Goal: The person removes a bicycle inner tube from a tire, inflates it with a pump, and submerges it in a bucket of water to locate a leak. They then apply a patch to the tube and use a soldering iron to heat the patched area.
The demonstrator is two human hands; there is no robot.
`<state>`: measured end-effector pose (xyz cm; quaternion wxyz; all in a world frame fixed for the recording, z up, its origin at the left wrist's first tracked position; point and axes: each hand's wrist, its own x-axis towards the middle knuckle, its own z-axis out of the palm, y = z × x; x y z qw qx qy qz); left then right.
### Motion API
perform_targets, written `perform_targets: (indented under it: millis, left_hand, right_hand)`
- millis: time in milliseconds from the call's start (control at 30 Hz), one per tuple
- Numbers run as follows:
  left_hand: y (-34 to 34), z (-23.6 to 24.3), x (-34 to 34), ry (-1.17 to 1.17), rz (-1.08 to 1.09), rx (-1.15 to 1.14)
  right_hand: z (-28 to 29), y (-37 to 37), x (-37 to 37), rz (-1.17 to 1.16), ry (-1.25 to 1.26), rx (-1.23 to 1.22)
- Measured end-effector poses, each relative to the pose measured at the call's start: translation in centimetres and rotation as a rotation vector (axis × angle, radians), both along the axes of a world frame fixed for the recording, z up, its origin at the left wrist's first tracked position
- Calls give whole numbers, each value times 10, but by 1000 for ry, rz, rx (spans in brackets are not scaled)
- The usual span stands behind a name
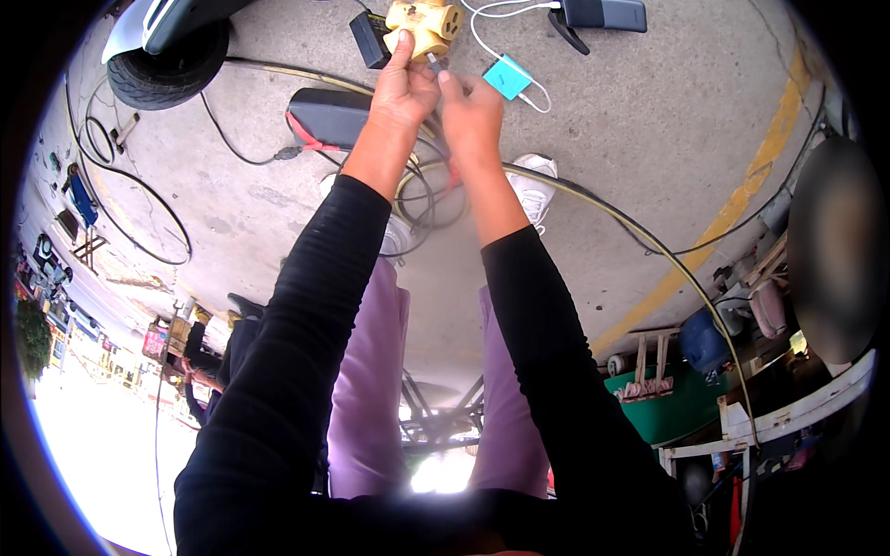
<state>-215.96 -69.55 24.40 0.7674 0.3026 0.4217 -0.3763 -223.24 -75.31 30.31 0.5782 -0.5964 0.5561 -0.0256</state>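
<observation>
My left hand [399, 97] is closed around the near side of a yellow multi-outlet power socket [425, 20], its thumb pressed on top. A black power adapter [369, 42] sits against the socket's left side. Close by, my right hand [473, 116] pinches a small grey plug [436, 64] whose tip points at the socket; whether it touches cannot be made out. The right fingers are slightly blurred. Thin dark cable loops [428, 199] hang below my hands. Just right of them lies a turquoise box [507, 77] with a white cable [542, 97].
A dark grey device [603, 15] lies at the far right. Left are a black tyre [167, 72] and a dark grey case [324, 118] with a red strap. A long hose [630, 218] crosses the concrete. A green tub [677, 403] stands lower right; another person [209, 357] is lower left.
</observation>
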Motion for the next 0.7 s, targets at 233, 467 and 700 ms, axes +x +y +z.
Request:
perform_targets:
  millis: [233,467,700]
  left_hand:
    - [4,6,-7,-69,-51,3]
    - [7,-9,-17,-116,-59,-7]
    - [42,4,-21,-191,-417,83]
  right_hand:
    - [-5,6,3,-22,-12,-76]
    - [-31,18,5,-9,11,-213]
    - [-75,8,-21,56,16,105]
